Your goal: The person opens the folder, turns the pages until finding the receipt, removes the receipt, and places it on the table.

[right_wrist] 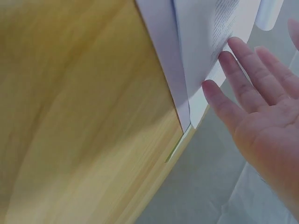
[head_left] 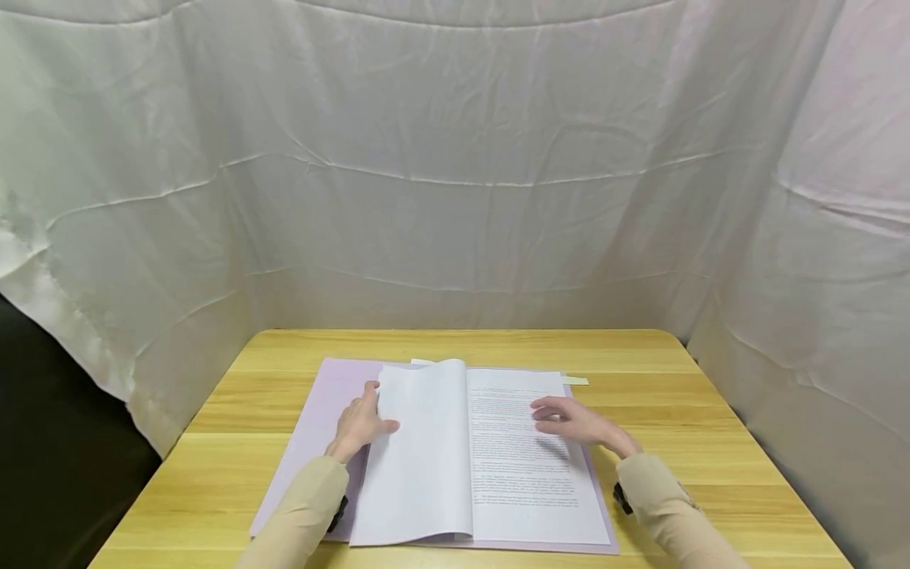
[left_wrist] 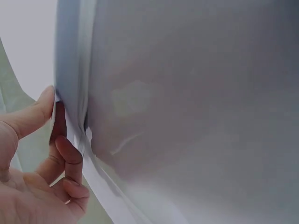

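Observation:
A lilac folder (head_left: 347,393) lies spread out on the table with a stack of paper sheets in it. My left hand (head_left: 360,420) pinches the left edge of a turned white sheet (head_left: 425,458), thumb on its upper face. In the left wrist view the thumb and fingers (left_wrist: 70,161) of that hand are on either side of the paper edge. The turned sheet is blank and bows up near the fold. Over the right side, my right hand (head_left: 577,420) has loosely bent fingers and holds nothing, close above a printed page (head_left: 522,466).
A pale tab (head_left: 576,381) sticks out past the upper right corner of the folder, and another white tab (head_left: 423,362) shows at its top edge. The wooden table (head_left: 704,474) is enclosed by light curtains (head_left: 490,182). Something dark (head_left: 57,442) is at the far left.

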`<state>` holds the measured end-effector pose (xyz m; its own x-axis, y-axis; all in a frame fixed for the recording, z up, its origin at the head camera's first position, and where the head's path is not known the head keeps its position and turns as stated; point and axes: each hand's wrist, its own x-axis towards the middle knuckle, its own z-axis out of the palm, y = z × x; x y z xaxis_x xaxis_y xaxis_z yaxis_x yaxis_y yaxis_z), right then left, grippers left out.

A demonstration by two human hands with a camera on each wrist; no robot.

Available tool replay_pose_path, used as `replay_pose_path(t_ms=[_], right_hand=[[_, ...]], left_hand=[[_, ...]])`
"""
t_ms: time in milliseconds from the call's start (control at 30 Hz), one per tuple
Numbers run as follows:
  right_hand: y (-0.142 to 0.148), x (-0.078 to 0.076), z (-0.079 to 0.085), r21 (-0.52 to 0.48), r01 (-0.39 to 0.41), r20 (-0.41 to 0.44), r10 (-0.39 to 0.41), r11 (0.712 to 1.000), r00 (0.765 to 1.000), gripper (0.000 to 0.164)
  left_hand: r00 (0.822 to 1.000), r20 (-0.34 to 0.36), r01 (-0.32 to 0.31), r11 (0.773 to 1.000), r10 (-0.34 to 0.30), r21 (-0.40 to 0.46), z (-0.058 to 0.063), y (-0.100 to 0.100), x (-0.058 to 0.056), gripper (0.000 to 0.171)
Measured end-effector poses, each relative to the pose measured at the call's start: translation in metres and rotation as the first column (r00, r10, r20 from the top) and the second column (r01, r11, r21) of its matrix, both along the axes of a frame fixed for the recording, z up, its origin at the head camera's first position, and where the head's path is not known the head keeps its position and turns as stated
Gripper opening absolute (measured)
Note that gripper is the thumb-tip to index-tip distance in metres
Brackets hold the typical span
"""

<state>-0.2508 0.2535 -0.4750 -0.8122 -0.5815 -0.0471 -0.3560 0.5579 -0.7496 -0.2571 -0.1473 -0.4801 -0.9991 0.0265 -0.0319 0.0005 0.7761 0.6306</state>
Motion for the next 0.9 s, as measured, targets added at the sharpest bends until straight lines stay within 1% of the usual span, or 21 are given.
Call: replay_pose_path(t_ms=[100, 233, 333, 433, 533, 567, 700, 833, 900], right_hand=[[0.001, -0.005, 0.0, -0.005, 0.019, -0.047, -0.019, 1.0, 0.999, 0.045], [0.002, -0.013, 0.0, 0.006, 0.048, -0.106, -0.047, 0.999, 0.993, 0.043], [0.004, -0.019, -0.002, 0.009, 0.083, -0.119, -0.081, 0.996, 0.989, 0.042], [0.006, -0.023, -0.003, 0.018, 0.122, -0.128, -0.119, 0.992, 0.985, 0.042], [0.007, -0.027, -0.005, 0.023, 0.169, -0.125, -0.165, 0.985, 0.978, 0.041], [0.007, -0.029, -0.006, 0.031, 0.177, -0.136, -0.171, 0.984, 0.976, 0.041], [0.01, -0.034, -0.009, 0.056, 0.209, -0.156, -0.199, 0.976, 0.968, 0.04], [0.013, -0.039, -0.01, 0.09, 0.226, -0.177, -0.208, 0.97, 0.962, 0.041], [0.014, -0.041, -0.009, 0.105, 0.232, -0.179, -0.211, 0.967, 0.961, 0.042]], left_hand=[[1.0, 0.003, 0.003, 0.999, -0.003, -0.041, -0.003, 0.0, -0.002, 0.091], [0.999, -0.037, 0.023, 0.995, -0.027, -0.098, -0.004, 0.0, -0.001, 0.089], [0.997, -0.072, 0.032, 0.992, -0.041, -0.122, -0.006, 0.0, 0.0, 0.083], [0.994, -0.089, 0.056, 0.992, -0.067, -0.116, -0.008, -0.001, 0.0, 0.076], [0.988, -0.096, 0.109, 0.99, -0.118, -0.089, -0.01, -0.002, 0.0, 0.067], [0.986, -0.094, 0.132, 0.988, -0.14, -0.08, -0.01, -0.002, 0.0, 0.064], [0.97, -0.076, 0.225, 0.972, -0.23, -0.064, -0.011, -0.003, 0.001, 0.053], [0.952, -0.045, 0.3, 0.953, -0.302, -0.045, -0.009, -0.005, 0.004, 0.05], [0.941, -0.042, 0.335, 0.942, -0.335, -0.016, -0.01, -0.007, 0.004, 0.052]])
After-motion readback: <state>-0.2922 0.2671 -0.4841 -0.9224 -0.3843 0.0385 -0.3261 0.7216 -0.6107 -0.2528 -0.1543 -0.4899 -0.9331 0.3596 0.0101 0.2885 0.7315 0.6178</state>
